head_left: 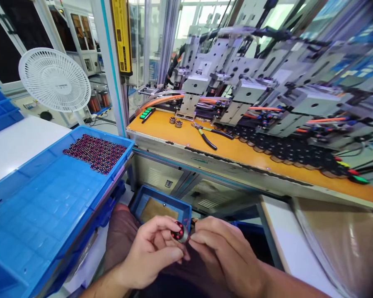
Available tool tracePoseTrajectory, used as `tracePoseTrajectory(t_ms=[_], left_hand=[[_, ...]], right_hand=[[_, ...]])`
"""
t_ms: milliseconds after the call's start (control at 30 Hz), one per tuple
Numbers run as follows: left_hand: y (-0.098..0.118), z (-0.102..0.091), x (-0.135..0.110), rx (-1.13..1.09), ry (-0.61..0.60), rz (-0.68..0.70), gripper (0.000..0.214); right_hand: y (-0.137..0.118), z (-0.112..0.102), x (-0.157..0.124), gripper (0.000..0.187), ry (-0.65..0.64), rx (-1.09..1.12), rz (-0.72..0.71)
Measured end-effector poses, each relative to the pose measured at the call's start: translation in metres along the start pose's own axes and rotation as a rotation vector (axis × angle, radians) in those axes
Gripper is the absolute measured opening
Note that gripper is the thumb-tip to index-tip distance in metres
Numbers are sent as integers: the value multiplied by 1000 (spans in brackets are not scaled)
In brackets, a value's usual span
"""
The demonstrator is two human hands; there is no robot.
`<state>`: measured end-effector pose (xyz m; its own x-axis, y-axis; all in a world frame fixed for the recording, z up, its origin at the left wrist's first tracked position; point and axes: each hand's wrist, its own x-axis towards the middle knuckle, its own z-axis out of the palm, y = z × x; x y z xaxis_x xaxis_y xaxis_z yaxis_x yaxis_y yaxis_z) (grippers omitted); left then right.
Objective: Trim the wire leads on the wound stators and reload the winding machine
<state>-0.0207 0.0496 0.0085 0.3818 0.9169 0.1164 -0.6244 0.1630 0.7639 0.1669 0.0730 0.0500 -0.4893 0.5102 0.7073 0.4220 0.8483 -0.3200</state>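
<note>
My left hand [149, 250] and my right hand [219, 250] meet low in the head view, above my lap. Both pinch a small round metal part [180, 232] with red and black windings on its face. The left fingers curl around its near side, while the right fingertips press on its right edge. A small blue bin [143, 198] lined with brown cardboard sits on my knees just behind the hands.
A large blue tray [34, 215] at left holds a cluster of similar wound parts [96, 152]. An orange bench [236, 151] carries pliers [207, 133], two loose metal rings [175, 121] and a row of dark parts [298, 153] under grey machinery. A white fan [54, 80] stands behind.
</note>
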Motion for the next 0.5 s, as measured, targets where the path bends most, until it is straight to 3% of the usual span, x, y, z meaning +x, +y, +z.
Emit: tracePoseTrajectory(t_ms=[100, 167, 233, 333, 400, 500], left_hand=[[4, 1, 3, -106, -29, 102, 21], [5, 1, 6, -190, -19, 100, 24], [2, 1, 9, -209, -15, 11, 34], [-7, 0, 9, -178, -115, -199, 48], [-12, -1, 8, -149, -164, -260, 42], [-14, -1, 6, -78, -109, -180, 20]], right_hand=[[0, -1, 3, 15, 2, -9, 51], [0, -3, 5, 15, 6, 21, 32], [1, -6, 5, 16, 17, 45, -34], [3, -8, 4, 16, 9, 72, -98], [4, -9, 3, 16, -8, 90, -101], [4, -10, 3, 15, -13, 53, -68]])
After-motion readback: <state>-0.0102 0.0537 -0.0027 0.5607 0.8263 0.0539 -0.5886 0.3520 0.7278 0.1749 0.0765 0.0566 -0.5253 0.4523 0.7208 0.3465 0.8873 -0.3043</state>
